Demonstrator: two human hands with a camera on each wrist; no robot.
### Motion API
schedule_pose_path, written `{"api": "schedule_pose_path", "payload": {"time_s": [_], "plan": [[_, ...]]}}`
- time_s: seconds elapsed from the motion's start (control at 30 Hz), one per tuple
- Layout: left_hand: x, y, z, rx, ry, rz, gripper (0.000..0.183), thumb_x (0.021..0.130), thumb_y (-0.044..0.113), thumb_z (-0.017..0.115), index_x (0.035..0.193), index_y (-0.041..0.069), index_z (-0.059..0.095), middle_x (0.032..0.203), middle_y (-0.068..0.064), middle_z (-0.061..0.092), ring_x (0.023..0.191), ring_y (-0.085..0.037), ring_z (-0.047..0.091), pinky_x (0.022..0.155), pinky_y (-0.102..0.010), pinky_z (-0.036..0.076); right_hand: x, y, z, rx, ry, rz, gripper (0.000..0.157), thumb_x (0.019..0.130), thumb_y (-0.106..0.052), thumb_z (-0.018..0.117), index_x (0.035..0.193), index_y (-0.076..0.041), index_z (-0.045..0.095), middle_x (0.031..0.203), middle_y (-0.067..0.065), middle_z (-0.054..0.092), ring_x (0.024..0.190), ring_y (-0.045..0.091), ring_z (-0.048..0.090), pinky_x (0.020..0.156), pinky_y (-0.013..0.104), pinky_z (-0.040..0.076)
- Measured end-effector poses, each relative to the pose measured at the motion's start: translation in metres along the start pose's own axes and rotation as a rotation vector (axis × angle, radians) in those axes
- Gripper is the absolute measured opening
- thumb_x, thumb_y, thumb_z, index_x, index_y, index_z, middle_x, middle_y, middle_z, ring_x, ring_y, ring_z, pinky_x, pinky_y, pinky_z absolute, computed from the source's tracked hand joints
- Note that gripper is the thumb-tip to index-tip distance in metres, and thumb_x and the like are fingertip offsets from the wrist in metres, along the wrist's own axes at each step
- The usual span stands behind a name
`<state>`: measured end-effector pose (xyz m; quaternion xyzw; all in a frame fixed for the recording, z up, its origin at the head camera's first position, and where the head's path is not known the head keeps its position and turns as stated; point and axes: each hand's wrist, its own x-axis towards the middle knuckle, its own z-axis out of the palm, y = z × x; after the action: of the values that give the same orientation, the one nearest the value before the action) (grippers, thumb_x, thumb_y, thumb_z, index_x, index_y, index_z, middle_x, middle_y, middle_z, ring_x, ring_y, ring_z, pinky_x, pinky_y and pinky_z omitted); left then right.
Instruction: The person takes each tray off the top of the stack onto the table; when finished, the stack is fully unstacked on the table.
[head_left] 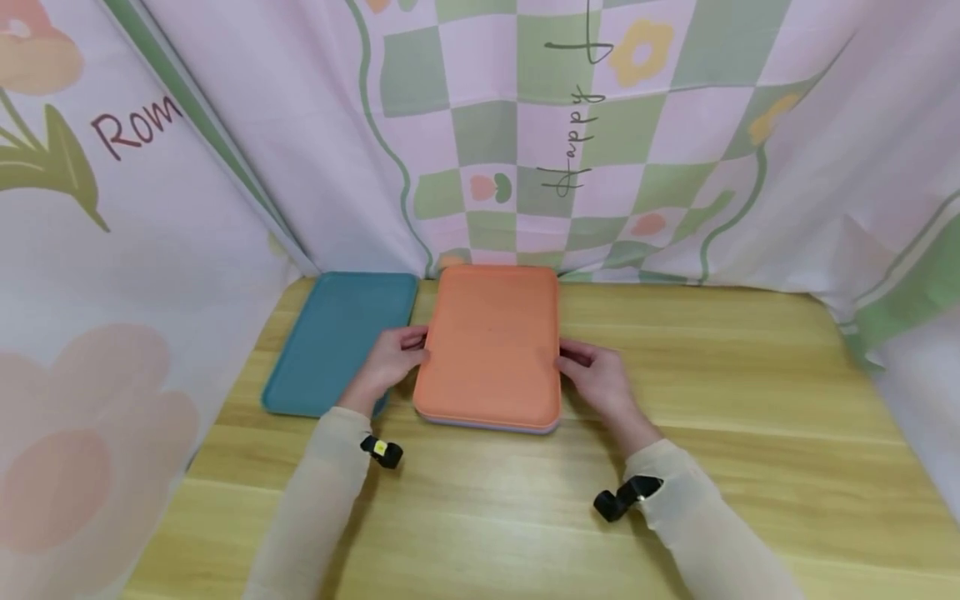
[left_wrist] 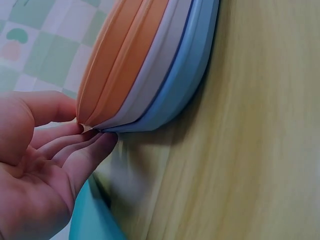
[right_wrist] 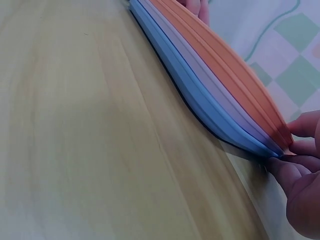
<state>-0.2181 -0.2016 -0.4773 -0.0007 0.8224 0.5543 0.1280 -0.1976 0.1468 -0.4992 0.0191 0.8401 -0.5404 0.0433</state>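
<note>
A stack of shallow rounded-corner trays lies lengthwise in the middle of the table, an orange tray [head_left: 491, 346] on top. Under it, the left wrist view shows a lilac tray [left_wrist: 150, 70] and a blue tray [left_wrist: 187, 70]. My left hand [head_left: 392, 354] holds the stack's left edge, thumb by the orange rim and fingertips lower down along the stacked rims. My right hand [head_left: 600, 379] holds the opposite edge in the same way, with its lowest digit near the blue rim in the right wrist view. The blue underside lies close over the wood.
A teal tray [head_left: 337, 342] lies flat to the left, partly behind my left hand and wrist. The wooden table [head_left: 735, 400] extends right and toward me. A patterned curtain [head_left: 487, 133] closes off the back, with cloth on both sides. Each sleeve carries a small black wrist device.
</note>
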Motion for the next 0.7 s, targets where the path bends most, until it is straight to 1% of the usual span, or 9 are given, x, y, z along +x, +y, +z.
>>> {"api": "schedule_pose_path", "payload": {"time_s": [0.1, 0.13, 0.2, 0.23, 0.4, 0.57, 0.7], "plan": [[-0.002, -0.002, -0.007, 0.018, 0.013, -0.009, 0.057, 0.104, 0.002, 0.065, 0.159, -0.005, 0.049, 0.159, -0.027, 0.055, 0.148, -0.04, 0.055, 0.12, -0.052, 0.051, 0.002, -0.002, 0.006, -0.023, -0.003, -0.008, 0.042, 0.103, -0.018, 0.072, 0.141, -0.001, 0.071, 0.136, 0.02, 0.074, 0.132, 0.032, 0.069, 0.103, 0.023, 0.056], [-0.002, -0.003, -0.009, 0.028, 0.015, -0.009, 0.058, 0.104, 0.002, 0.065, 0.159, -0.005, 0.048, 0.16, -0.027, 0.053, 0.149, -0.04, 0.054, 0.12, -0.052, 0.051, 0.002, -0.003, 0.008, -0.023, -0.007, -0.011, 0.042, 0.103, -0.018, 0.072, 0.141, -0.001, 0.071, 0.136, 0.02, 0.074, 0.132, 0.032, 0.069, 0.106, 0.03, 0.057], [-0.003, -0.005, -0.012, 0.05, 0.021, -0.007, 0.059, 0.105, 0.003, 0.065, 0.16, -0.004, 0.046, 0.162, -0.026, 0.052, 0.151, -0.04, 0.052, 0.12, -0.052, 0.05, 0.003, -0.005, 0.012, -0.021, -0.007, -0.018, 0.042, 0.102, -0.018, 0.072, 0.14, -0.001, 0.071, 0.136, 0.02, 0.074, 0.132, 0.032, 0.069, 0.111, 0.04, 0.056], [-0.003, -0.005, -0.014, 0.055, 0.026, -0.011, 0.059, 0.105, 0.003, 0.065, 0.161, -0.003, 0.046, 0.163, -0.025, 0.051, 0.152, -0.039, 0.051, 0.121, -0.051, 0.05, 0.004, -0.005, 0.014, -0.018, -0.008, -0.021, 0.041, 0.102, -0.017, 0.073, 0.14, -0.001, 0.072, 0.135, 0.02, 0.074, 0.132, 0.033, 0.069, 0.112, 0.043, 0.055], [-0.005, -0.005, -0.02, 0.09, 0.045, -0.006, 0.059, 0.106, 0.003, 0.063, 0.162, -0.001, 0.046, 0.165, -0.024, 0.048, 0.155, -0.038, 0.047, 0.122, -0.052, 0.049, 0.006, -0.009, 0.022, -0.001, -0.018, -0.044, 0.041, 0.101, -0.014, 0.073, 0.139, 0.002, 0.072, 0.134, 0.022, 0.075, 0.131, 0.034, 0.069, 0.113, 0.046, 0.055], [-0.008, -0.006, -0.026, 0.133, 0.076, -0.012, 0.059, 0.106, 0.006, 0.064, 0.163, 0.001, 0.046, 0.168, -0.022, 0.046, 0.151, -0.039, 0.052, 0.12, -0.054, 0.05, 0.007, -0.013, 0.027, 0.02, -0.028, -0.055, 0.04, 0.101, -0.01, 0.071, 0.138, 0.004, 0.071, 0.134, 0.024, 0.074, 0.132, 0.036, 0.068, 0.115, 0.049, 0.054], [-0.008, -0.009, -0.03, 0.144, 0.083, -0.024, 0.06, 0.107, 0.008, 0.063, 0.163, 0.001, 0.045, 0.169, -0.023, 0.045, 0.151, -0.041, 0.051, 0.121, -0.055, 0.049, 0.008, -0.016, 0.033, 0.039, -0.029, -0.055, 0.04, 0.101, -0.009, 0.071, 0.138, 0.005, 0.07, 0.135, 0.025, 0.073, 0.132, 0.037, 0.069, 0.114, 0.048, 0.055]]}}
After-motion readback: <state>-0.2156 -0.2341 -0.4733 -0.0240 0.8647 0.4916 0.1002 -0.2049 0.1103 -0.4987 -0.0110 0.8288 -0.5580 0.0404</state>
